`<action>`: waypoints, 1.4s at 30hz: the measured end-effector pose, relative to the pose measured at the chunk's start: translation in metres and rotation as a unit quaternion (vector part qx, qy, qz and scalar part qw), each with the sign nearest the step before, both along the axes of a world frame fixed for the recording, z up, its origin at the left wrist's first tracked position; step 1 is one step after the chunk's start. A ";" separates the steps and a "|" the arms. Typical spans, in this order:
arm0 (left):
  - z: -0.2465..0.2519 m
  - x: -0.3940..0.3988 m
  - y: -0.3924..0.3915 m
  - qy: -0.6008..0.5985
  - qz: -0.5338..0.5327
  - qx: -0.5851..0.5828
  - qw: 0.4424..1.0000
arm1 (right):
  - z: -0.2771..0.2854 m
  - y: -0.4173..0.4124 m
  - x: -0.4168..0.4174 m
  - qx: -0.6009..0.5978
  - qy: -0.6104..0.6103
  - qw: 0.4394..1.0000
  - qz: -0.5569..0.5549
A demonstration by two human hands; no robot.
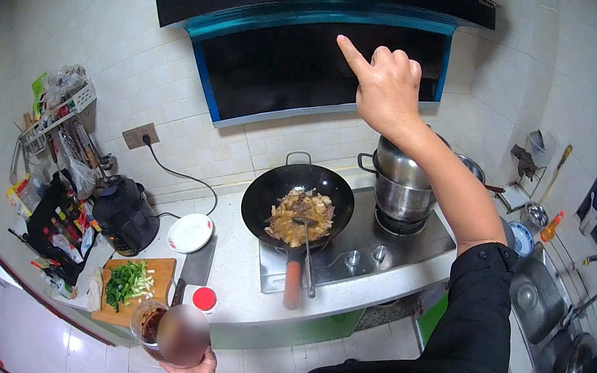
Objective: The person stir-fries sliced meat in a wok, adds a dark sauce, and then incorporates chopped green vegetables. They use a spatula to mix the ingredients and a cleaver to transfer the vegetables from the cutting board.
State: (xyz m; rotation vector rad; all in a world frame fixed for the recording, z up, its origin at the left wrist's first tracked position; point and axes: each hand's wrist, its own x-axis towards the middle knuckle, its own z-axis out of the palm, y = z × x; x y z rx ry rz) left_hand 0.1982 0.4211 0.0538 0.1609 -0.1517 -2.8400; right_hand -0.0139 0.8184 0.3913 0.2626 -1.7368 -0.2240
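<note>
My left hand (199, 368) holds a clear container (144, 321) with dark reddish-brown contents, low in front of me. A blurred patch covers part of it. Raised in front of the range hood (316, 67), my right hand (386, 81) is empty, with its index finger extended and the other fingers curled. Below it to the left, a black wok (258, 203) on the hob holds cooked food pieces (303, 216) in yellowish-brown liquid. A metal spatula (308, 254) rests in the wok, its handle beside the wok's orange-red grip (292, 284).
A lidded steel pot (404, 193) stands on the right burner. On the left are a cutting board (164, 270) with chopped greens (125, 282), a cleaver (198, 264), a white plate (190, 233), a red lid (204, 298) and a black appliance (126, 216). The sink (536, 297) is at right.
</note>
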 end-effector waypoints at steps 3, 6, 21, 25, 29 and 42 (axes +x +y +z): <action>0.006 0.010 -0.013 0.004 -0.013 -0.007 1.000 | -0.005 -0.013 0.014 -0.003 -0.002 1.000 -0.004; 0.014 0.022 -0.022 0.014 -0.028 0.002 1.000 | -0.008 -0.029 0.030 0.003 -0.011 1.000 0.013; 0.006 0.050 0.008 0.053 -0.005 0.040 0.998 | -0.030 -0.040 0.045 0.027 -0.063 0.988 0.135; -0.007 0.053 0.027 0.055 -0.003 0.043 0.998 | -0.050 -0.041 0.057 0.024 -0.192 0.952 0.236; -0.030 0.054 0.046 0.053 0.000 0.046 0.998 | -0.082 -0.054 0.083 0.044 -0.330 0.854 0.400; -0.014 0.066 0.048 -0.036 -0.090 0.045 0.994 | -0.160 -0.159 0.188 0.058 -0.641 0.551 0.532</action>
